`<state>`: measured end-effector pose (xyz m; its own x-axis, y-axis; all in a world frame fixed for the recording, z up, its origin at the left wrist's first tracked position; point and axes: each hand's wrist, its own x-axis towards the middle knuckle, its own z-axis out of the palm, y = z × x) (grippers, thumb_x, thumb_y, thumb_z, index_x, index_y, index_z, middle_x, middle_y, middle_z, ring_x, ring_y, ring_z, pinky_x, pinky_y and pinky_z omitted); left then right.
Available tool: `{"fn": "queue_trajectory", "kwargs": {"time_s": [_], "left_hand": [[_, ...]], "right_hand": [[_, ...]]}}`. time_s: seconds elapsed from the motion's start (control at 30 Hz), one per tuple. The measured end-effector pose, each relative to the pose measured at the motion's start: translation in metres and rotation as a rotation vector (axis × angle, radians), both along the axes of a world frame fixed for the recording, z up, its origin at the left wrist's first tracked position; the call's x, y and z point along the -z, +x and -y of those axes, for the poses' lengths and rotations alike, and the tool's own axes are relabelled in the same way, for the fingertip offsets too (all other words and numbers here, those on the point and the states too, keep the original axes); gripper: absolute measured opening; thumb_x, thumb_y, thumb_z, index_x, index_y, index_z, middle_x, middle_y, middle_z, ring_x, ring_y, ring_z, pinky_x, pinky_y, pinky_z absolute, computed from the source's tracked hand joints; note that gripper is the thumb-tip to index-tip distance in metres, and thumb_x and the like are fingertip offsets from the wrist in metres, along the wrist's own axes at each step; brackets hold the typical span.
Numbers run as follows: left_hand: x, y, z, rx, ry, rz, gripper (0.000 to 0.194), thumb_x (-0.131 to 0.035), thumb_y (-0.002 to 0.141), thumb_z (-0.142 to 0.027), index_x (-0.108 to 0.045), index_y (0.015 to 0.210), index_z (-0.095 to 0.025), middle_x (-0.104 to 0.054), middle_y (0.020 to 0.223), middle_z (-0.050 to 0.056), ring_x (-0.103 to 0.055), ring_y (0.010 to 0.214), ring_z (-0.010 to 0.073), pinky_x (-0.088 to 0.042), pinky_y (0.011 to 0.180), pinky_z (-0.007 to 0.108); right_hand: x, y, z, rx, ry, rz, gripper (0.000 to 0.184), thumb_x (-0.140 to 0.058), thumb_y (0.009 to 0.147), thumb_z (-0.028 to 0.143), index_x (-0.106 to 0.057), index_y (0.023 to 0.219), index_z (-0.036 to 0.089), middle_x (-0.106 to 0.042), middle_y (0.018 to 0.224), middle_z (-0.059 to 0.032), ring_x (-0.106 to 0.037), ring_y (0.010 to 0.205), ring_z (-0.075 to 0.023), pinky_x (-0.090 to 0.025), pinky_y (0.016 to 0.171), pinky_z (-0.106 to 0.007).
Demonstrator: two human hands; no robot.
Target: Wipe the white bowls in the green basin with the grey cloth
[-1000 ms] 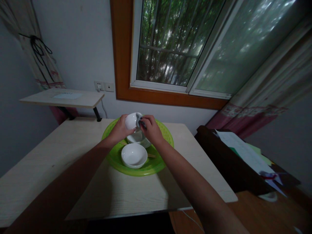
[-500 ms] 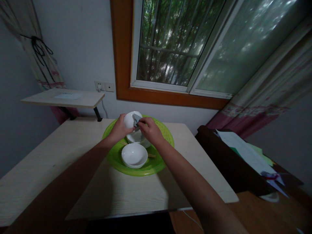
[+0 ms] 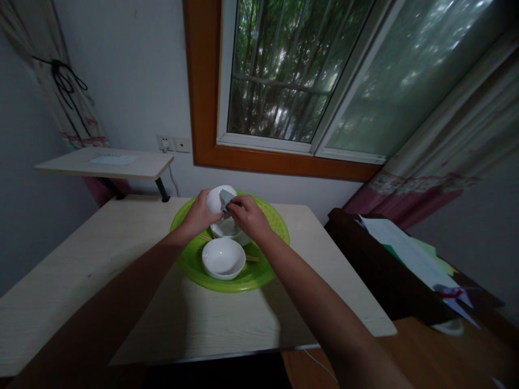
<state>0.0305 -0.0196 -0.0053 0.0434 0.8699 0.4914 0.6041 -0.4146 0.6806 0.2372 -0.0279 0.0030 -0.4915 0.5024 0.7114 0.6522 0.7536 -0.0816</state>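
A white bowl [image 3: 214, 200] is tilted up in the grip of my left hand [image 3: 198, 216], above the green basin [image 3: 194, 273]. My right hand [image 3: 249, 216] pinches a grey cloth [image 3: 226, 199] against the bowl's surface. Below my hands another white bowl [image 3: 225, 229] rests in the basin, partly hidden by them. Nearest to me in the basin stands a third white bowl [image 3: 224, 258], upright with nothing visible inside. Chopsticks [image 3: 252, 259] stick out from beside the bowls.
The basin stands on a pale wooden table [image 3: 138, 302]. A small raised shelf [image 3: 109, 162] with a paper is at the back left. Behind is a window [image 3: 292, 81]. On the right, papers [image 3: 405, 248] lie on a dark brown piece of furniture [image 3: 365, 270].
The grey cloth has shifted slightly and changed its folds against the bowl, with a small movement of my right fingers. My left hand stays in nearly the same place.
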Motion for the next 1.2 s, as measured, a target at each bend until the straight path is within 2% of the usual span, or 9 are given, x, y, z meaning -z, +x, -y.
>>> {"fn": "queue_trajectory", "kwargs": {"time_s": [0.13, 0.4, 0.57, 0.7, 0.8, 0.97, 1.07, 1.2], "left_hand": [[0.003, 0.0, -0.002, -0.016, 0.019, -0.005, 0.069, -0.081, 0.069, -0.034, -0.045, 0.128, -0.023, -0.063, 0.13, 0.012, -0.062, 0.121, 0.0292, -0.049, 0.101, 0.041], [-0.001, 0.0, 0.001, 0.0, -0.004, -0.021, 0.066, -0.079, 0.067, -0.028, -0.046, 0.125, -0.024, -0.065, 0.125, 0.01, -0.064, 0.115, 0.0287, -0.051, 0.097, 0.039], [-0.001, 0.001, 0.004, -0.026, 0.006, -0.003, 0.068, -0.08, 0.071, -0.036, -0.046, 0.128, -0.023, -0.064, 0.129, 0.011, -0.063, 0.118, 0.0283, -0.05, 0.098, 0.039], [-0.003, 0.003, 0.008, 0.005, 0.006, -0.031, 0.07, -0.082, 0.07, -0.037, -0.046, 0.128, -0.022, -0.064, 0.127, 0.012, -0.063, 0.117, 0.029, -0.05, 0.097, 0.04], [-0.003, 0.003, 0.009, 0.049, 0.021, -0.063, 0.07, -0.082, 0.069, -0.035, -0.046, 0.128, -0.022, -0.063, 0.129, 0.012, -0.062, 0.12, 0.0294, -0.049, 0.101, 0.041], [0.001, 0.003, 0.007, 0.113, 0.053, -0.073, 0.069, -0.08, 0.071, -0.034, -0.046, 0.13, -0.022, -0.062, 0.13, 0.011, -0.061, 0.121, 0.0283, -0.049, 0.103, 0.041], [0.002, 0.002, 0.006, 0.11, 0.087, -0.081, 0.069, -0.08, 0.07, -0.033, -0.046, 0.13, -0.023, -0.062, 0.13, 0.01, -0.061, 0.121, 0.0277, -0.049, 0.104, 0.041], [0.002, 0.0, 0.008, 0.073, 0.13, -0.066, 0.071, -0.082, 0.07, -0.034, -0.045, 0.13, -0.023, -0.062, 0.128, 0.01, -0.062, 0.119, 0.0273, -0.05, 0.101, 0.04]], "right_hand": [[0.001, 0.005, -0.007, 0.055, 0.032, -0.081, 0.02, -0.056, 0.098, 0.02, -0.075, 0.107, 0.022, -0.068, 0.111, -0.0097, -0.059, 0.105, -0.025, -0.052, 0.092, -0.04], [-0.001, 0.0, 0.002, -0.055, -0.022, 0.01, 0.023, -0.056, 0.099, 0.022, -0.074, 0.111, 0.025, -0.069, 0.113, -0.0077, -0.06, 0.107, -0.0237, -0.053, 0.092, -0.038], [0.002, 0.01, -0.012, 0.047, 0.008, -0.25, 0.02, -0.059, 0.096, 0.02, -0.077, 0.105, 0.019, -0.065, 0.106, -0.0114, -0.061, 0.1, -0.024, -0.055, 0.09, -0.039], [0.003, 0.017, -0.017, 0.086, -0.014, -0.386, 0.019, -0.059, 0.095, 0.018, -0.076, 0.104, 0.02, -0.064, 0.105, -0.0107, -0.062, 0.098, -0.0231, -0.055, 0.09, -0.039], [0.001, 0.016, -0.013, 0.01, 0.02, -0.38, 0.02, -0.059, 0.096, 0.018, -0.075, 0.108, 0.021, -0.065, 0.108, -0.0107, -0.063, 0.101, -0.0225, -0.055, 0.092, -0.039], [-0.002, 0.011, -0.005, -0.147, 0.116, -0.212, 0.028, -0.057, 0.099, 0.019, -0.072, 0.123, 0.023, -0.067, 0.123, -0.0123, -0.061, 0.114, -0.0238, -0.053, 0.098, -0.041], [-0.003, 0.011, -0.006, -0.132, 0.105, -0.23, 0.034, -0.055, 0.099, 0.018, -0.07, 0.127, 0.027, -0.068, 0.129, -0.0106, -0.061, 0.117, -0.0245, -0.053, 0.101, -0.045], [0.0, 0.015, -0.013, -0.03, 0.005, -0.373, 0.038, -0.051, 0.099, 0.02, -0.067, 0.132, 0.027, -0.068, 0.131, -0.0109, -0.062, 0.121, -0.0253, -0.051, 0.107, -0.048]]}}
